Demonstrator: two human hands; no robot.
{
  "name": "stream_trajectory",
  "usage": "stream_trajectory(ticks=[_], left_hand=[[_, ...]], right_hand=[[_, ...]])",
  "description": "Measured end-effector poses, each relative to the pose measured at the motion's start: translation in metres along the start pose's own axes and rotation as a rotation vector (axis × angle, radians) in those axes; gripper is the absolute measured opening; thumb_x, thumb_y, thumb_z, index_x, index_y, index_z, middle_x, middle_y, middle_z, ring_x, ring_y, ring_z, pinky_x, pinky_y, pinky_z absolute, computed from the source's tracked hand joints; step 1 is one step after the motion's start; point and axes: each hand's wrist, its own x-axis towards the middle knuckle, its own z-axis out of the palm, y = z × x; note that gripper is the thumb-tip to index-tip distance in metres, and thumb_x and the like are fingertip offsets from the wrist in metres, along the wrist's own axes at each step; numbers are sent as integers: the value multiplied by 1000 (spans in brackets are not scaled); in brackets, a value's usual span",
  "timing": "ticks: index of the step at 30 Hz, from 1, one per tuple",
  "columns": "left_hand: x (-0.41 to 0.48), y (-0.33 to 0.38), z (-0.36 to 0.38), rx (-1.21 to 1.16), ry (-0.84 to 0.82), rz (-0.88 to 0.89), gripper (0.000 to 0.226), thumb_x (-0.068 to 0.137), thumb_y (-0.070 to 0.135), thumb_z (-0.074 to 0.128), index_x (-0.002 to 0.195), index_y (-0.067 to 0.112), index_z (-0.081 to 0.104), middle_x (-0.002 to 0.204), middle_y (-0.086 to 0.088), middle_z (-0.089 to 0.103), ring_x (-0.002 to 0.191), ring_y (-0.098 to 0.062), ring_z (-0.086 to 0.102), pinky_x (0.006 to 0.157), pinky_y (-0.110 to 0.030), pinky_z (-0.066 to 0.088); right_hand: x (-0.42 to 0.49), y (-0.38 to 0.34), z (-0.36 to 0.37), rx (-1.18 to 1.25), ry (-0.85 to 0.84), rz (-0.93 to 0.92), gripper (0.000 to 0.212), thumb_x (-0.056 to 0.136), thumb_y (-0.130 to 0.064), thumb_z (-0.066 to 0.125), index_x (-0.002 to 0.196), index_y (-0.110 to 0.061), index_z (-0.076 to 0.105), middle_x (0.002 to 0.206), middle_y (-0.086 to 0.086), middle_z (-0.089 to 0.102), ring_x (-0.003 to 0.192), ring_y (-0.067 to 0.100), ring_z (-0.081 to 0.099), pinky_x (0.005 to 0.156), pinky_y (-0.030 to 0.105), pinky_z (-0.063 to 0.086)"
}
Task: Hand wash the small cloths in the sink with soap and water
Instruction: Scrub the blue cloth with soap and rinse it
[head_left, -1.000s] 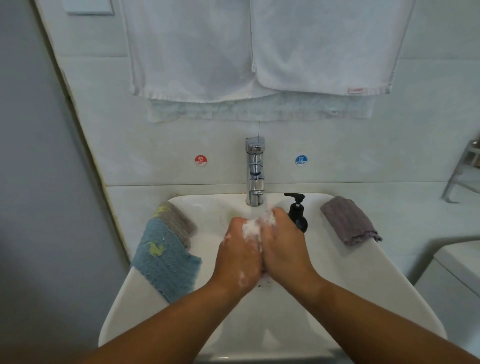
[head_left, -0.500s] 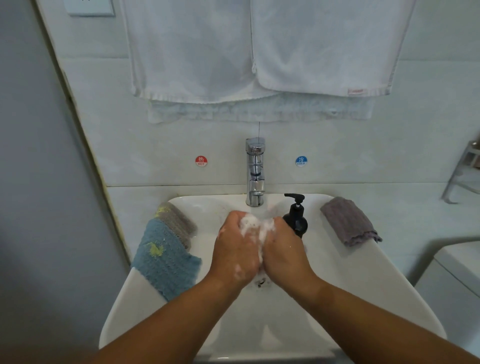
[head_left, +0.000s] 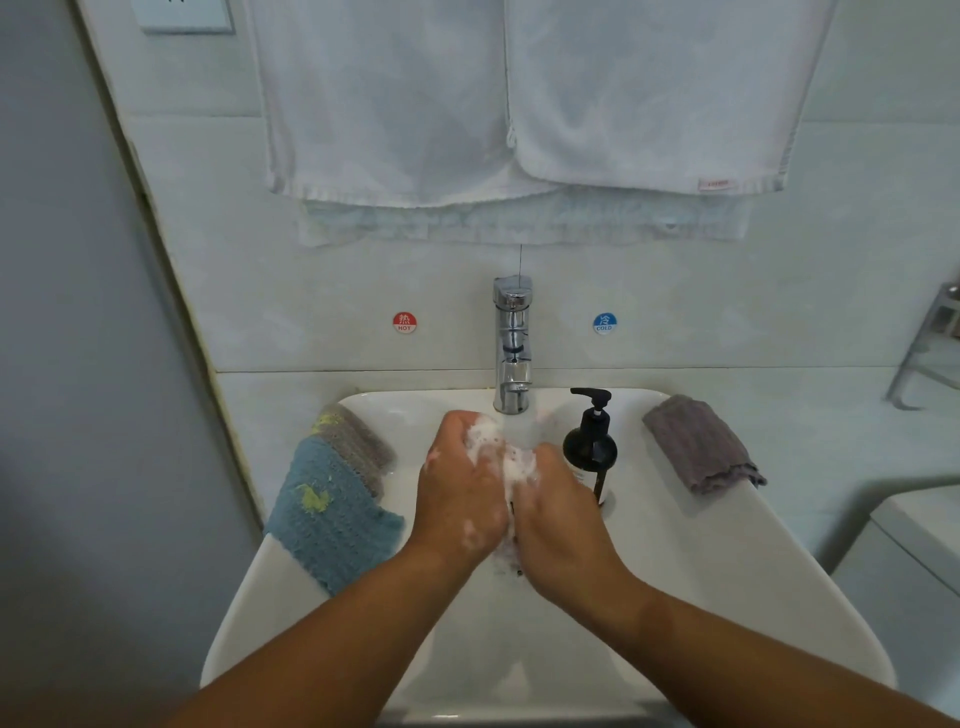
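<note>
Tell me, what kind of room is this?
Most likely a bathroom: a white sink with a chrome tap, white towels hanging on the wall above, and a soap pump bottle.

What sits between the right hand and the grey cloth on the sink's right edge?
A black soap pump bottle, seen in the head view.

Home bathroom: sink, faucet, hanging towels.
</note>
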Motion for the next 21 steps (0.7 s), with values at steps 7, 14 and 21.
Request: stream_trajectory(ticks=[7,14,21], left_hand=[[-14,-3,6,-78,-126,-64,13,95,40,47,101,31,55,94,1,68,89,-22,67,78,-50,60],[0,-3,1,-22,-37,-71,13,101,15,50,107,26,54,95,2,64,88,-19,64,73,-33,58],[-9,-1,5,-34,-41,-7,9,102,21,49,106,27,55,95,2,65,88,-18,65,73,-36,59]], right_hand=[[19,-5,-12,1,127,29,4,101,-18,55,103,-20,52,86,-11,59,77,10,62,62,14,51],[-4,-11,-8,107,51,-33,4,104,-18,48,103,-19,51,85,-2,62,77,16,66,64,29,59],[10,-3,-12,-28,62,59,10,98,-14,56,105,-17,50,85,-9,56,75,12,59,56,13,44]])
